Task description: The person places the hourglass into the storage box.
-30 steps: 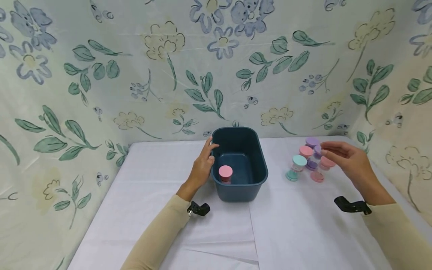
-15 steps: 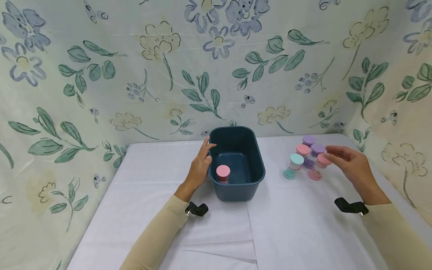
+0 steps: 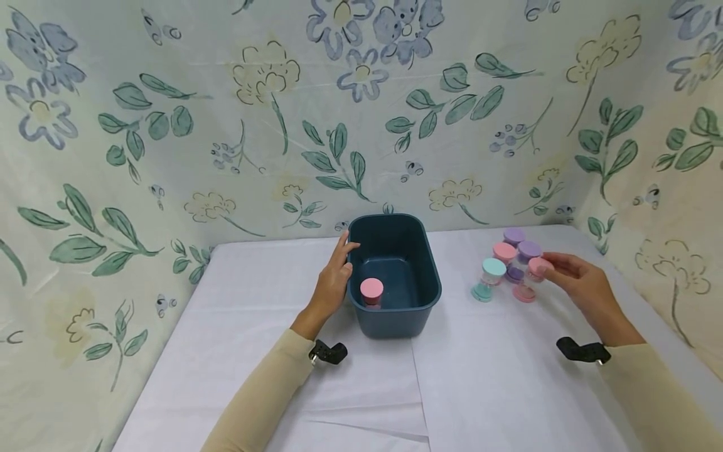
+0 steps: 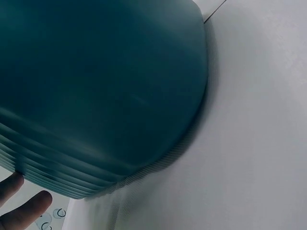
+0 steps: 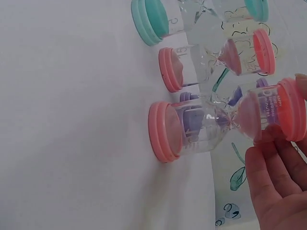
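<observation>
My right hand (image 3: 584, 289) pinches the pink top cap of a sand timer (image 5: 165, 132), thumb on one side and fingers on the other. This timer stands upright at the front right of a small cluster. Around it are a teal sand timer (image 3: 494, 267), another pink one (image 3: 504, 252) and two purple ones, the nearer purple timer (image 3: 529, 250) right behind it. My left hand (image 3: 333, 276) rests against the left side of a dark teal bin (image 3: 395, 321), its fingers (image 4: 31, 210) fairly straight along the ribbed outer wall. Inside the bin, a pink-capped timer (image 3: 371, 289) stands at the near left corner.
A white cloth (image 3: 254, 314) with creases covers the table. Floral fabric (image 3: 226, 157) hangs behind and at both sides, close behind the bin and the timers. Both wrists carry black camera mounts.
My right hand has come away from the purple timer and lowered slightly to the front pink timer, where its fingers have closed on the cap. My left hand stays at the bin.
</observation>
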Demonstrator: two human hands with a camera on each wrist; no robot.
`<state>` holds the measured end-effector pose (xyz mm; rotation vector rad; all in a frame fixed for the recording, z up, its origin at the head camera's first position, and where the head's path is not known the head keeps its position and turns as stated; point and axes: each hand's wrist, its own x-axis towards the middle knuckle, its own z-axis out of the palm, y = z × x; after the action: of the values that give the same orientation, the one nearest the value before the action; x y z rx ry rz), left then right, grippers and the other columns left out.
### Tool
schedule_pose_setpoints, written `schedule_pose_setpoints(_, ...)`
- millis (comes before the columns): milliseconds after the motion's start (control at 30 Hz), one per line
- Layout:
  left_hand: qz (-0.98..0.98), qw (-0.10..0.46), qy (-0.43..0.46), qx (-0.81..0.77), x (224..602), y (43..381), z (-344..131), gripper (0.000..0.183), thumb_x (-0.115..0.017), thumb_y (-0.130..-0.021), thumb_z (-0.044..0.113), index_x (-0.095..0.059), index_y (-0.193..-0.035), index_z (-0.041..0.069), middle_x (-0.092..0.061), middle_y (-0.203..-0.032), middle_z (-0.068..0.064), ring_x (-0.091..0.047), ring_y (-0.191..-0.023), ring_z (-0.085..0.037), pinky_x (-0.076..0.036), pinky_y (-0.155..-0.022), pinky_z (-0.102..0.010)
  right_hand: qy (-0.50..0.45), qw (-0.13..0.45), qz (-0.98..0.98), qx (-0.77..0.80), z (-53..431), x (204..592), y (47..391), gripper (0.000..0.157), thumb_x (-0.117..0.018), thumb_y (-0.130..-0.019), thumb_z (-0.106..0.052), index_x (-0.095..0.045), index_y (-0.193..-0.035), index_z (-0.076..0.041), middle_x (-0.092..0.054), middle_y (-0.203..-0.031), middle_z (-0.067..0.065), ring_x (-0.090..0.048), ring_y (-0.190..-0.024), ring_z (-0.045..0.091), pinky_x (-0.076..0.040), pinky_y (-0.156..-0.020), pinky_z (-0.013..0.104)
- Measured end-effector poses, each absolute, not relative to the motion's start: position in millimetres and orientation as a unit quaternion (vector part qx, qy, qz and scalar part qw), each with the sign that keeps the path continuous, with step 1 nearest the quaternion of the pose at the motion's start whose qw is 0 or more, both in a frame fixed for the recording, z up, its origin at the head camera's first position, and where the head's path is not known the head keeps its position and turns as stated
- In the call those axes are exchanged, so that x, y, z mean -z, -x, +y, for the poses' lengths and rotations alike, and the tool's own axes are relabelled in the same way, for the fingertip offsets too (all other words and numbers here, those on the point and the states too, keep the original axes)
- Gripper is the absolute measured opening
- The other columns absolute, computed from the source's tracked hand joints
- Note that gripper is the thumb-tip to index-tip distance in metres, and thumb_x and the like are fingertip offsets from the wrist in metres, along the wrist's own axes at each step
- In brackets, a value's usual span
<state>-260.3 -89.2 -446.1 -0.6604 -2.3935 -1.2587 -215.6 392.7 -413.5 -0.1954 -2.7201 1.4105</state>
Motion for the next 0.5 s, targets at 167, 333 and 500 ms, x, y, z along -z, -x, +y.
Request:
schedule_pose_setpoints(167,-0.843,0.179,0.237,0.448,448.7,260.1,-90.3,0.048,-0.023,-0.1,0.031,-0.039,-0.143,0.022,-0.011,-0.161,0.009,-0.017,-0.145,-0.014,-0.028,-0.111,-0.05,0.085,0.021,-0.877,-0.471,390.6,422.5,217.0,0.085,-0.059,-0.083,-0.063,-0.034,-0.15,-0.017,-0.037,-0.15,0.02,-0.034,-0.135,0.04,-0.034,-0.102,0.06)
schedule_pose_setpoints(333,-0.84,0.182,0.237,0.453,446.0,258.2,-89.7,0.046,-0.025,-0.1,0.027,-0.039,-0.143,0.023,-0.011,-0.16,0.013,-0.018,-0.145,-0.014,-0.028,-0.111,-0.05,0.101,0.026,-0.863,-0.495,388.1,427.6,218.0,0.083,-0.061,-0.083,-0.06,-0.032,-0.151,-0.024,-0.035,-0.152,0.018,-0.033,-0.137,0.038,-0.032,-0.104,0.058)
schedule_pose_setpoints(500,-0.84,0.185,0.238,0.451,444.7,259.1,-89.1,0.045,-0.026,-0.1,0.022,-0.039,-0.143,0.022,-0.011,-0.16,0.013,-0.019,-0.145,-0.013,-0.029,-0.11,-0.05,0.096,0.04,-0.862,-0.497,388.4,433.2,217.6,0.079,-0.061,-0.084,-0.058,-0.033,-0.151,-0.026,-0.04,-0.148,0.014,-0.04,-0.132,0.028,-0.035,-0.104,0.053)
